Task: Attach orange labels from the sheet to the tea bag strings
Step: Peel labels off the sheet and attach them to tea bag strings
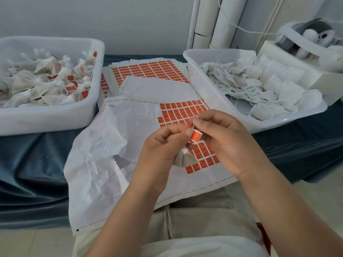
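A small orange label (196,136) is pinched between my left hand (163,145) and my right hand (222,140), just above the label sheet (178,112). A thin string runs up from the label to my right fingertips. A white tea bag (183,159) hangs below, tucked under my left palm. The sheet lies across my lap and the table edge, with orange labels left on its right part and crumpled white backing on the left.
A white bin (55,117) at the left holds tea bags with orange labels. A white bin (209,89) at the right holds tea bags without labels. Full label sheets (148,69) lie stacked between them. A white box with a thread device (306,41) stands far right.
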`<state>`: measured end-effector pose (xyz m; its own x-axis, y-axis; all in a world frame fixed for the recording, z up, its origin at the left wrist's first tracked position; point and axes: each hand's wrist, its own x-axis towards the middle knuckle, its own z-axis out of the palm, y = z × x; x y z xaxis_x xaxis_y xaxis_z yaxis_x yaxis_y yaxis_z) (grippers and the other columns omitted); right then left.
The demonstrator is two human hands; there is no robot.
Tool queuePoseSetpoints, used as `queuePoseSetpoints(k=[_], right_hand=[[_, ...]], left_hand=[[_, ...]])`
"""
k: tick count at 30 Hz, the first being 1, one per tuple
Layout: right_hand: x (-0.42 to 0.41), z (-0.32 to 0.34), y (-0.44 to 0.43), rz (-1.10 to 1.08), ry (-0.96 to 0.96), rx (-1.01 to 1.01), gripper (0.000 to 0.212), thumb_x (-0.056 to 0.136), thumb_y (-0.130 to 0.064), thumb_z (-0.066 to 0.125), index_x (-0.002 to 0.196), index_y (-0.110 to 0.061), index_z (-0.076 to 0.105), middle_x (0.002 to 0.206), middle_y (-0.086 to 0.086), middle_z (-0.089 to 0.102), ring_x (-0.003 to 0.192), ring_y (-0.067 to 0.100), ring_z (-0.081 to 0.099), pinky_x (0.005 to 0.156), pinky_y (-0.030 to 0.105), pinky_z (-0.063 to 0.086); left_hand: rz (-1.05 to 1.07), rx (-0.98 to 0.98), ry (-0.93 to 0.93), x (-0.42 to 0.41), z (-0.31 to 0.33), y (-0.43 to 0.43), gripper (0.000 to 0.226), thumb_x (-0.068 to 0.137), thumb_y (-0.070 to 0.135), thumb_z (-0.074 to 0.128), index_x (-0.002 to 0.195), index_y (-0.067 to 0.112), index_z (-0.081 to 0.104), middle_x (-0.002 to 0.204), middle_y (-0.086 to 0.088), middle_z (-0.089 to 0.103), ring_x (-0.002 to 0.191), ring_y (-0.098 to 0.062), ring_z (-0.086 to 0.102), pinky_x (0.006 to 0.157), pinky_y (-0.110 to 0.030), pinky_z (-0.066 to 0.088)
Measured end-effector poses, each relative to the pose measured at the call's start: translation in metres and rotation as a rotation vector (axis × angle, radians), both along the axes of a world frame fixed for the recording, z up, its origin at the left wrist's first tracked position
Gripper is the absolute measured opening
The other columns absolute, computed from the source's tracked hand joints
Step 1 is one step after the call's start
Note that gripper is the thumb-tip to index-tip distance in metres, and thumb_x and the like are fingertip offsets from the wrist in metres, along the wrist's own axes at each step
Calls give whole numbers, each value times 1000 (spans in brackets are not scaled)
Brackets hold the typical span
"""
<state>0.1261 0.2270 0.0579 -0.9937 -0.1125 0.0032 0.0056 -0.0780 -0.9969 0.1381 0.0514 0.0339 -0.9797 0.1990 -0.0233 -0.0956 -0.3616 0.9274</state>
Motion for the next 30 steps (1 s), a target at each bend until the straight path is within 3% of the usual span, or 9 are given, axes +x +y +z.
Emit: queuePoseSetpoints(k=[5,9,12,14,18,21,27,30], right_hand=[[1,-1,1,16,11,62,46,73,-57,88,105,-25,80,114,2,78,110,23,75,95,41,58],[0,0,-2,69,3,95,36,87,-54,77,113,-30,80,116,0,78,113,19,74,100,42,57],[3,3,-4,204,29,277,33,93,-63,68,118,-43,75,118,-8,77,114,12,73,94,31,61],[7,3,-8,181,131,418,16,97,-49,70,110,-41,76,107,-12,80,104,8,75,89,20,59],[11,5,-12,65,303,565,15,104,-37,66,108,-34,80,97,-13,80,95,8,76,87,32,62],[12,4,-13,16,297,615,22,107,-35,60,107,-29,80,92,-5,79,89,16,75,85,46,61],[19,2,-22,-88,329,634,25,107,-20,59,93,-24,80,77,-1,74,71,22,70,71,49,57],[22,0,-28,-95,332,574,26,104,-29,56,95,-27,80,81,-2,76,75,22,73,73,46,58]], left_hand=[[-27,-63,39,0,2,-5,23,81,35,80,97,19,83,105,-4,81,98,-23,79,78,-25,62],[63,-115,31,-1,2,-5,18,78,37,81,91,24,83,98,-3,81,92,-23,79,77,-28,63],[147,-118,69,0,1,-5,5,87,26,81,91,25,83,94,-3,81,89,-23,79,75,-29,62],[156,-112,68,1,3,-6,4,91,23,79,92,23,83,95,-3,81,89,-21,79,75,-27,62],[135,-104,-15,-1,5,-8,11,96,26,73,93,24,83,99,-1,81,91,-19,79,77,-26,62],[114,-111,-45,-3,5,-8,15,98,29,69,94,28,83,99,-1,81,93,-20,79,84,-33,63],[135,-163,-2,-2,2,-8,11,94,33,75,91,25,82,94,-1,81,89,-18,78,78,-26,61],[183,-170,15,1,2,-6,11,96,28,74,90,22,81,91,-1,81,85,-17,79,74,-20,60]])
